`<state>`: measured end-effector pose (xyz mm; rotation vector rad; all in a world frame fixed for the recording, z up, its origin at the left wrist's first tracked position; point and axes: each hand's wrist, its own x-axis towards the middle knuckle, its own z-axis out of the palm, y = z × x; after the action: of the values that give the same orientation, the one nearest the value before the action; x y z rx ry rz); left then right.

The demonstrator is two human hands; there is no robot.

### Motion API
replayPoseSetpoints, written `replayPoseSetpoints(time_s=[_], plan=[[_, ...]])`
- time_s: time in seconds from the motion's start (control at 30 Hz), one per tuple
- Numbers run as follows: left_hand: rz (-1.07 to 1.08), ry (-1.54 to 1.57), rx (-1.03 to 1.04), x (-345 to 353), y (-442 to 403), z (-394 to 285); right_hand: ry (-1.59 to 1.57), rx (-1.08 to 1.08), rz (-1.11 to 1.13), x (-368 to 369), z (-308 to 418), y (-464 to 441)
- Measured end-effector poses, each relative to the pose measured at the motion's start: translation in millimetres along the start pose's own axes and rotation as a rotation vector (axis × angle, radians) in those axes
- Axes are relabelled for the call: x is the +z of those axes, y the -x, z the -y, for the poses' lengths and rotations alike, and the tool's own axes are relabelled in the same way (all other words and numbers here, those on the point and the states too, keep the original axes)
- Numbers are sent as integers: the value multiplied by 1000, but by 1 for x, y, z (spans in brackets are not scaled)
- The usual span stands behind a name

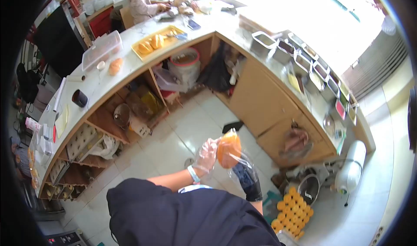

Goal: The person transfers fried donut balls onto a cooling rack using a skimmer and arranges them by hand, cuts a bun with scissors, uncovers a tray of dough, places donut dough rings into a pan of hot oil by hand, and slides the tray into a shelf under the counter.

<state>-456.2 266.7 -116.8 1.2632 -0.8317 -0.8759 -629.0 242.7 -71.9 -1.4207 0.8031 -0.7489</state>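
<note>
A golden-brown bread roll (pixel 229 149) is held up in front of my body, just beyond my dark top. My left hand (pixel 206 156), in a clear plastic glove with a pale blue band at the wrist, is closed at the roll's left edge. Loose clear plastic (pixel 246 160) hangs at the right side of the roll. My right forearm (pixel 258 206) comes up from below towards this plastic. The fingers of my right hand are hidden behind the roll and the plastic, so their grip does not show.
A curved counter (pixel 130 72) wraps around me, with a yellow tray (pixel 138 51) of bread rolls and a lidded clear box (pixel 102 50). Several metal food containers (pixel 263 43) line its right side. A gas cylinder (pixel 351 167) lies at right. Another person (pixel 141 4) works at the far side.
</note>
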Motion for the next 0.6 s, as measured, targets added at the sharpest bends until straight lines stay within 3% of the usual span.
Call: replayPoseSetpoints(time_s=[0.07, 0.1, 0.17, 0.27, 0.3, 0.37, 0.4, 0.43, 0.47, 0.57, 0.6], plan=[[45, 78, -75, -34, -37, 1, -22, 104, 56, 33, 16, -52], [62, 123, -134, -49, -48, 4, 269, -32, 120, 38, 0, -78], [15, -88, -59, -75, -67, 25, 844, -296, 276, 37, -48, -118], [62, -441, -25, -122, -101, -5, -398, 284, 128, 84, -37, -176], [104, -568, -32, -137, -110, -20, -353, 199, 108, 99, -30, -191], [30, -401, -91, -167, -133, -13, -348, 136, 125, 120, -8, -221], [-5, -176, -63, -173, -143, -29, -114, 78, 158, 119, -24, -238], [-33, 50, -30, -178, -152, -46, -288, 83, 213, 131, -17, -250], [-66, 63, 5, -188, -163, -45, -457, 87, 271, 142, -9, -263], [-218, 91, 88, -207, -185, -52, -317, 145, 375, 159, -21, -305], [-231, -73, 86, -213, -193, -63, -356, 160, 417, 167, -13, -321]])
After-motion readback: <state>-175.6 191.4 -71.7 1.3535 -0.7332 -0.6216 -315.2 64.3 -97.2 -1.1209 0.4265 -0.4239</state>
